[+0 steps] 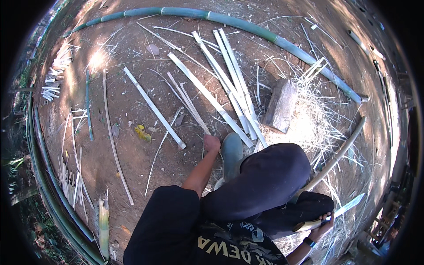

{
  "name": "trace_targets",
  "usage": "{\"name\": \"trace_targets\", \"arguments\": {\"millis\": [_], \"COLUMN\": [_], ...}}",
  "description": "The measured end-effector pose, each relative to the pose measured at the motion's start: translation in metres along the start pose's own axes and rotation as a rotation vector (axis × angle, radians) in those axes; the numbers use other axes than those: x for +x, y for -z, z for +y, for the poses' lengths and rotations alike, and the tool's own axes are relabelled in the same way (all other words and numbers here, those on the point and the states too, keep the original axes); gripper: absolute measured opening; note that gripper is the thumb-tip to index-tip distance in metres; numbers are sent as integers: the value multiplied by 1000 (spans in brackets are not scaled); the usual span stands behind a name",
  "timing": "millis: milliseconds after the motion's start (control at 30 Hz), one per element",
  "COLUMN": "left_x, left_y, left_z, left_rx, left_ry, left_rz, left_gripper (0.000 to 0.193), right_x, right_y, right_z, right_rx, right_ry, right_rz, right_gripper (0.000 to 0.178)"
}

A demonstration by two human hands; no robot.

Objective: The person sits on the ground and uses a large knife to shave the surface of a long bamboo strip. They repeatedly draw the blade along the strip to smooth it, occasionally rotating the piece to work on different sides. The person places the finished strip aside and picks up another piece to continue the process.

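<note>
My left hand is closed around the near end of a few thin split bamboo strips, which fan out away from me over the dirt. At the lower right, my right hand grips a machete by its pale handle. The broad, shiny blade points up and to the right, beside my bent knee. Just right of my left hand stands my green rubber boot. Longer, flat bamboo slats lie past the boot.
A chopped wood block sits right of the slats, among pale shavings. Behind them curves a long green bamboo pole. A single slat and a thin stick lie left. A stake stands lower left.
</note>
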State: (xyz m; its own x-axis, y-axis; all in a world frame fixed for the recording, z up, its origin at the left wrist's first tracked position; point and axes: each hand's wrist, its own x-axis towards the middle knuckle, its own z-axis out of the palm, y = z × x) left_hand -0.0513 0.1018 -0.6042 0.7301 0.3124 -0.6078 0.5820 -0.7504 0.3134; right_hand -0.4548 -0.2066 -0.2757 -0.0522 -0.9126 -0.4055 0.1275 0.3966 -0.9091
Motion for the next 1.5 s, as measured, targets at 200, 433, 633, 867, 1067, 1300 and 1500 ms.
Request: {"name": "trace_targets", "arguments": {"millis": [200,433,633,867,1067,1300,1500], "left_x": [-17,-33,-53,-67,-83,-84,-74], "left_y": [2,18,41,78,61,93,128], "left_z": [-30,-93,-151,-138,-53,-39,-43], "left_rx": [-852,-1032,-884,-548,-334,-228,-416], "left_ry": [-112,-378,-199,-240,-452,-474,-386], "left_rz": [-206,-274,-205,-366,-524,-483,-309], "left_gripper": [9,9,8,7,7,7,8], "right_x": [-6,-14,-26,-33,-29,-6,8], "right_y": [11,17,20,33,28,42,59], "right_z": [1,-2,-5,-5,-3,15,22], "right_rx": [50,126,169,263,281,289,261], "right_ry": [5,25,17,28,23,20,-7], "right_rz": [22,30,93,54,25,-23,-74], "right_gripper": [12,19,22,21,20,21,16]}}
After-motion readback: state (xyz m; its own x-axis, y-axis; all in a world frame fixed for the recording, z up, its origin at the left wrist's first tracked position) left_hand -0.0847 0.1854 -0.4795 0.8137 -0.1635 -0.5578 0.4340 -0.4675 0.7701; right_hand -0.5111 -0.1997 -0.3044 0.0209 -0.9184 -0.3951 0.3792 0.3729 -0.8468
